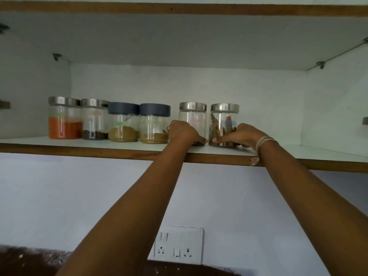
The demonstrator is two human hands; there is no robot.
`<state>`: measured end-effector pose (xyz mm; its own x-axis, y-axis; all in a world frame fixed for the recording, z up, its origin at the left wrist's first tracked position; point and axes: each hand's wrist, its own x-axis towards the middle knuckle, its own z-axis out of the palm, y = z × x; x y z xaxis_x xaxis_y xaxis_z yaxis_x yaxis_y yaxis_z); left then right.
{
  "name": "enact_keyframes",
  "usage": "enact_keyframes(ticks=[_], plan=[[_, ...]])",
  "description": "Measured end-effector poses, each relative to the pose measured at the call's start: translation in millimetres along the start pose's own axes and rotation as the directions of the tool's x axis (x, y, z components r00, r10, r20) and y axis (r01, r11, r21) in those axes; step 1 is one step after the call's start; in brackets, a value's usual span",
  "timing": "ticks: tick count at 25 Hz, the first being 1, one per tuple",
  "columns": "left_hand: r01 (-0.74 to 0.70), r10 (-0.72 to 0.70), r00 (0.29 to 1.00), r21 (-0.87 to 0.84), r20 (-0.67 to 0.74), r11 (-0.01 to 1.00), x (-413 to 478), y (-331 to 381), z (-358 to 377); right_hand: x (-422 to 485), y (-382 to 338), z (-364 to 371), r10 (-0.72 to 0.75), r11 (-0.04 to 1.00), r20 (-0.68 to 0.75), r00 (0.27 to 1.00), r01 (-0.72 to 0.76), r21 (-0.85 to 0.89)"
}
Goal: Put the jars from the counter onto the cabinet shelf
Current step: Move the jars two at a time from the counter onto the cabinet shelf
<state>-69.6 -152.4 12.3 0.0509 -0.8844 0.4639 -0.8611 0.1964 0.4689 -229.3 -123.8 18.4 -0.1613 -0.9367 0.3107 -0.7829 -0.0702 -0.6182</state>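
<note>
Reaching up to the cabinet shelf, both hands work at its front edge. The left hand, a ring on one finger, wraps its grip around the base of a steel-lidded clear jar. The right hand, thread tied at the wrist, pinches the foot of the bark jar just beside it. Both jars stand upright on the shelf. Further left stand four more in a row: red powder jar, peppercorn jar, and two blue-lidded jars. A socket plate sits on the wall below.
</note>
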Motion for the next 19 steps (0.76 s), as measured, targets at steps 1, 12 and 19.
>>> enact_keyframes(ticks=[1,12,19], plan=[[-0.011,0.011,1.0,0.025,0.01,1.0,-4.5,0.1,-0.8,-7.7,0.4,0.3,-0.01,1.0,0.003,1.0,0.01,-0.02],[-0.438,0.138,0.722,-0.294,-0.678,0.85,-178.2,-160.7,124.5,-137.8,68.1,155.3,-0.261,0.811,-0.9,0.349,0.584,-0.008],[0.334,-0.368,0.93,-0.406,-0.007,0.851,-349.3,-364.5,224.0,-254.0,169.2,377.3,0.112,0.962,-0.141,0.984,-0.072,0.265]])
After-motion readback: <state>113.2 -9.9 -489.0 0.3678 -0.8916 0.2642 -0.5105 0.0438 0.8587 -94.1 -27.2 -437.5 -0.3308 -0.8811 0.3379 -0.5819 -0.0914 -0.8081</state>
